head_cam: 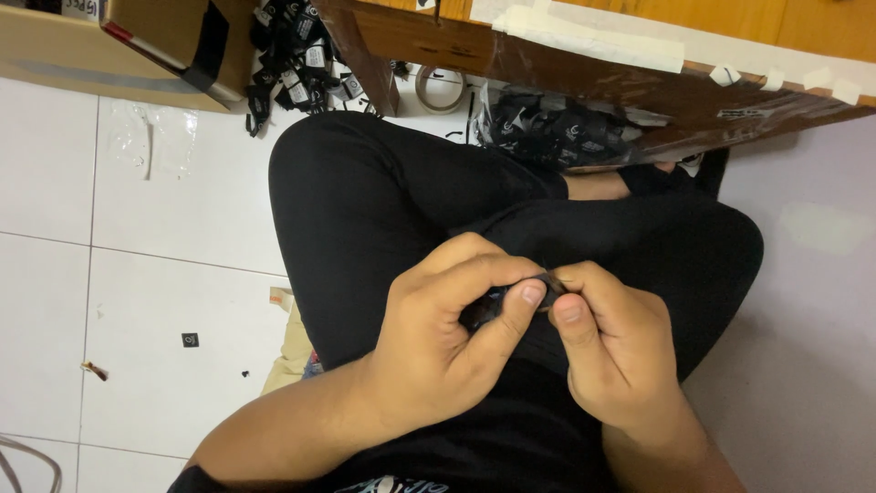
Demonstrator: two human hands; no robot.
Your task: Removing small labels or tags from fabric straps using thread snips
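Observation:
My left hand [452,333] and my right hand [616,342] meet over my lap, above crossed legs in black trousers [365,201]. Both pinch one small black piece [546,281] between thumbs and fingertips; most of it is hidden by the fingers. A strip of the same dark thing shows under my left fingers. I cannot tell its exact shape.
A heap of small black parts with white marks [297,55] lies on the white tiled floor [155,292] beside a cardboard box [119,46]. A roll of tape [440,89] and a clear bag of black parts [557,128] sit under a wooden, taped table edge [584,64].

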